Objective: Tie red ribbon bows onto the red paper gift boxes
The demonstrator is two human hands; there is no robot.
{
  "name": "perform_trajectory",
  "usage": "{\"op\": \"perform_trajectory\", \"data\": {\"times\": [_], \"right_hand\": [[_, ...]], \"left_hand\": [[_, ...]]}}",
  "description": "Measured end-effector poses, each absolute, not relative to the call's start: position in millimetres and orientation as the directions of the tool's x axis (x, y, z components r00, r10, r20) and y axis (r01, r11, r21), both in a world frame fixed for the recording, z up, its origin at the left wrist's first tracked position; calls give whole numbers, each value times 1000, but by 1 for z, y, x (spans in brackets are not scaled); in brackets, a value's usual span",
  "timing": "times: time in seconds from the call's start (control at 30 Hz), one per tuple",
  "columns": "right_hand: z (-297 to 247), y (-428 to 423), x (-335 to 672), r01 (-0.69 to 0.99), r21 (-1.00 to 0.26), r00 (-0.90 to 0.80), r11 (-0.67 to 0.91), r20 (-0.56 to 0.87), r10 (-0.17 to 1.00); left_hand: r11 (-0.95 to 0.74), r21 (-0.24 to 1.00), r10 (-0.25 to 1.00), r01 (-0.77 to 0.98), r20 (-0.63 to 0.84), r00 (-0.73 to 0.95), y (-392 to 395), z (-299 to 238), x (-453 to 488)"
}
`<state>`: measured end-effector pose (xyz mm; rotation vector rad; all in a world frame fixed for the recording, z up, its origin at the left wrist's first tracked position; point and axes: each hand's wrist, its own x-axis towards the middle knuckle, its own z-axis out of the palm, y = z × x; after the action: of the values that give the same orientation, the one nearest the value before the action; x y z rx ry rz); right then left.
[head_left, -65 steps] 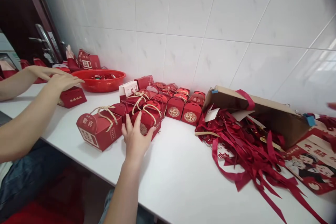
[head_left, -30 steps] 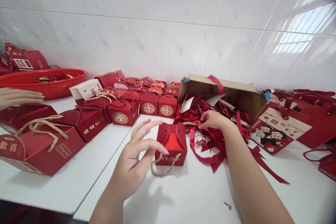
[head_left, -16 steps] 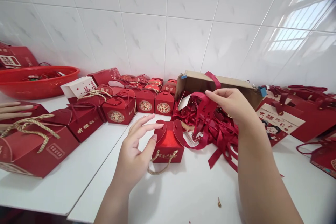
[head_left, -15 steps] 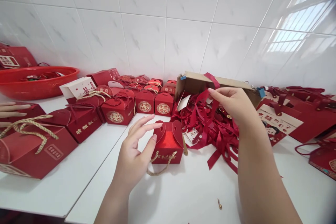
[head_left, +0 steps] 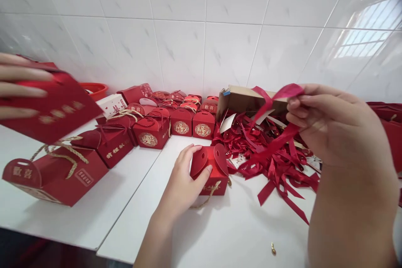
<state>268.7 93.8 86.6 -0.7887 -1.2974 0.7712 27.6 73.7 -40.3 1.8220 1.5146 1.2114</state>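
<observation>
Your left hand [head_left: 185, 180] was gripping the small red box [head_left: 219, 176] by its left end, thumb on the front, fingers round the far side. The box sat upright on the white table [head_left: 245, 217], just right of the seam, the left edge of that tabletop. Its two rounded, slotted flaps stood apart; the rope handle [head_left: 201, 206] drooped over the front.

Box read as thin card: light, stiff at the folded corners, easy to crush mid-panel. Couldn't tell if it was filled. Best hold would have been low, near the corner folds; flaps looked too bendy to pull on.

Your right hand [head_left: 336, 121] was closed, pinching a red ribbon [head_left: 289, 91] between thumb and fingertips above the ribbon pile [head_left: 273, 163]. Satin look: likely slippery, limp, near weightless, prone to snag on its neighbours. Firm pinch close to one end seemed right.

Pile spilled from the cardboard carton [head_left: 241, 98] toward the table's far edge. A small brass piece [head_left: 273, 249] lay nearer the front edge, right of the box; tiny, probably rolls, so fingertips only.
</observation>
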Motion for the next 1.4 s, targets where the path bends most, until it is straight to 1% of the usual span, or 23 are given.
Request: {"op": "perform_trajectory", "data": {"times": [0.07, 0.13, 0.23, 0.3, 0.37, 0.47, 0.53, 0.63, 0.73, 0.8, 0.83, 0.9, 1.0, 1.07, 1.1, 1.17, 1.27, 1.33, 1.4], "right_hand": [[88, 90, 268, 0, -846, 114, 533, 530, 841], [90, 86, 264, 88, -852, 94, 516, 523, 847], [91, 78, 253, 272, -862, 41, 428, 454, 890], [91, 74, 242, 381, -842, -44, 383, 398, 917], [88, 72, 230, 451, -803, -181, 390, 346, 921], [83, 74, 214, 485, -742, -364, 462, 309, 879], [80, 77, 210, 498, -717, -414, 487, 297, 861], [77, 83, 216, 523, -707, -455, 476, 240, 857], [77, 89, 234, 575, -664, -542, 478, 128, 830], [76, 94, 243, 569, -625, -649, 535, 59, 759], [75, 96, 245, 548, -619, -695, 563, 38, 718], [72, 102, 243, 483, -651, -759, 585, 22, 651], [65, 109, 228, 359, -781, -831, 510, -19, 556], [61, 111, 219, 315, -844, -879, 435, -86, 469], [60, 112, 216, 317, -856, -887, 408, -114, 448], [59, 112, 215, 334, -861, -877, 384, -135, 461], [62, 110, 220, 326, -869, -839, 371, -85, 537], [65, 108, 223, 307, -870, -827, 386, -43, 560], [68, 105, 225, 313, -852, -835, 421, -36, 549]], "left_hand": [[-278, 822, 949, 498, 314, 12, 72, -40, 25], [-279, 827, 951, 488, 309, 21, 72, -39, 21], [-330, 793, 930, 512, 367, 30, 71, -35, 16], [-401, 758, 893, 513, 449, 34, 69, -31, 15], [-474, 755, 855, 453, 518, 31, 63, -27, 16], [-522, 796, 843, 306, 536, 46, 53, -18, 19], [-510, 821, 853, 256, 520, 29, 48, -12, 20], [-475, 854, 862, 214, 500, -82, 46, -9, 19], [-481, 862, 844, 158, 504, -182, 49, -9, 15], [-491, 854, 833, 171, 518, -193, 50, -11, 15], [-493, 846, 833, 202, 526, -172, 50, -11, 15], [-509, 802, 825, 312, 558, -90, 49, -12, 19], [-556, 685, 783, 470, 622, 20, 46, -11, 28], [-565, 645, 763, 515, 645, 30, 45, -11, 33], [-564, 643, 759, 518, 651, 18, 45, -11, 35], [-560, 657, 753, 505, 658, -20, 45, -12, 37], [-557, 683, 751, 473, 657, -63, 46, -14, 38], [-552, 681, 759, 482, 649, -47, 46, -14, 37], [-559, 650, 758, 515, 652, 0, 46, -14, 37]]}}
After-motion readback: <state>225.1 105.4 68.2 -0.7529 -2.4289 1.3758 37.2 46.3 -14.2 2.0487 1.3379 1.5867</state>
